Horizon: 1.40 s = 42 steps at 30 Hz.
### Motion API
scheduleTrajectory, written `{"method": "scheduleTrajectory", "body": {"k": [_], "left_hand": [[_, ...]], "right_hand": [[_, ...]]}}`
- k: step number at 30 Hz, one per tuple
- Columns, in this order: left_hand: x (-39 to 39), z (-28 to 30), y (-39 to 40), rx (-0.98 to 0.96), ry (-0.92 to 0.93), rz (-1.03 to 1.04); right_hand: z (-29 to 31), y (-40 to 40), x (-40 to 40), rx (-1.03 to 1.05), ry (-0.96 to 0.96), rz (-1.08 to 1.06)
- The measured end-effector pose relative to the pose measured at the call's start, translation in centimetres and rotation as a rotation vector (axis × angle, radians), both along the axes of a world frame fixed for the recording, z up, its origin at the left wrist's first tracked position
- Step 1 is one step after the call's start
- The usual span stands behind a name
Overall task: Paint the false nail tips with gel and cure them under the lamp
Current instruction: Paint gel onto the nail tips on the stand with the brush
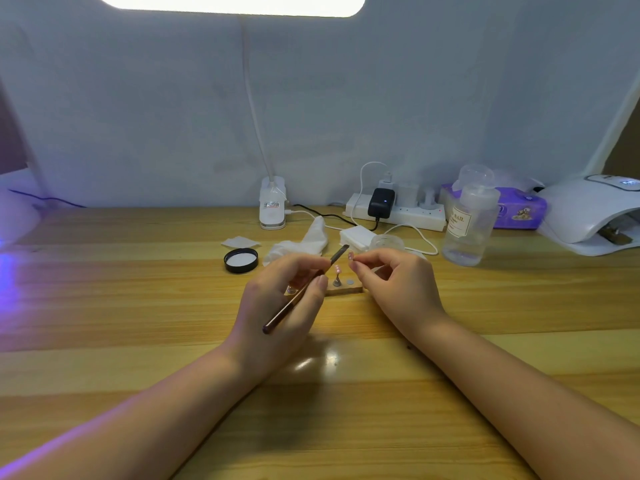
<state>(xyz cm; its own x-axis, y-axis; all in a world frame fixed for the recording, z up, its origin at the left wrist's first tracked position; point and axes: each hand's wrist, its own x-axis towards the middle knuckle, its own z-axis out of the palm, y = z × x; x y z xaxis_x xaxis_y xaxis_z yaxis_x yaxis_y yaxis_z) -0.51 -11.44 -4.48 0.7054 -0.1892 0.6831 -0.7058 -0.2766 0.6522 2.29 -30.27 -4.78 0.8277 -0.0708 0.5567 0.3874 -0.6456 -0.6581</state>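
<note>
My left hand [287, 299] grips a thin dark gel brush [304, 289], its tip pointing up and right toward my right hand. My right hand [394, 282] pinches a small pink false nail tip [350, 256] between thumb and forefinger, just right of the brush tip. Between my hands lies a wooden nail holder [346, 290] with another pink nail tip [337, 270] standing on a metal stand and a bare metal disc beside it. The white curing lamp [588, 213] stands at the far right of the table, with a wooden holder inside its opening.
A black jar lid [240, 259], crumpled tissues [301, 244] and cotton pads lie behind my hands. A clear pump bottle [469, 223], a purple wipes pack [519, 209], a power strip [398, 213] with cables and a clip lamp base [273, 206] stand along the back.
</note>
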Motion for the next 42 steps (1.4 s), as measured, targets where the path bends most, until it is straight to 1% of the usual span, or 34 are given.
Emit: {"method": "scheduleTrajectory", "body": {"k": [7, 11, 15, 19, 21, 25, 30, 34, 38, 42], "left_hand": [[-0.18, 0.08, -0.1, -0.015, 0.018, -0.014], [-0.2, 0.08, 0.02, -0.019, 0.045, -0.03], [-0.2, 0.09, 0.05, -0.056, 0.055, -0.011], [-0.1, 0.06, -0.15, -0.054, 0.064, -0.011], [-0.05, 0.06, -0.12, -0.045, 0.071, -0.027], [-0.1, -0.07, 0.03, -0.084, 0.096, -0.065], [-0.14, -0.02, -0.07, -0.094, 0.077, -0.02], [-0.16, 0.04, -0.09, -0.049, 0.073, -0.004], [-0.27, 0.12, 0.03, -0.075, 0.1, -0.017], [-0.46, 0.38, -0.17, -0.068, 0.089, 0.018]], "right_hand": [[0.04, -0.01, -0.01, -0.024, -0.013, 0.002], [-0.02, -0.07, 0.0, -0.002, -0.019, 0.007], [-0.01, -0.06, 0.02, 0.0, -0.021, 0.013], [-0.03, 0.01, -0.04, -0.009, -0.028, 0.032], [-0.05, -0.01, -0.05, -0.012, -0.027, 0.033], [-0.05, -0.08, -0.02, 0.019, -0.033, 0.029], [-0.05, -0.01, -0.07, 0.017, -0.038, 0.037], [0.0, -0.01, -0.08, 0.009, -0.037, 0.036], [0.03, -0.07, -0.04, 0.011, -0.038, 0.032], [-0.01, -0.06, -0.03, 0.003, -0.03, 0.032]]}}
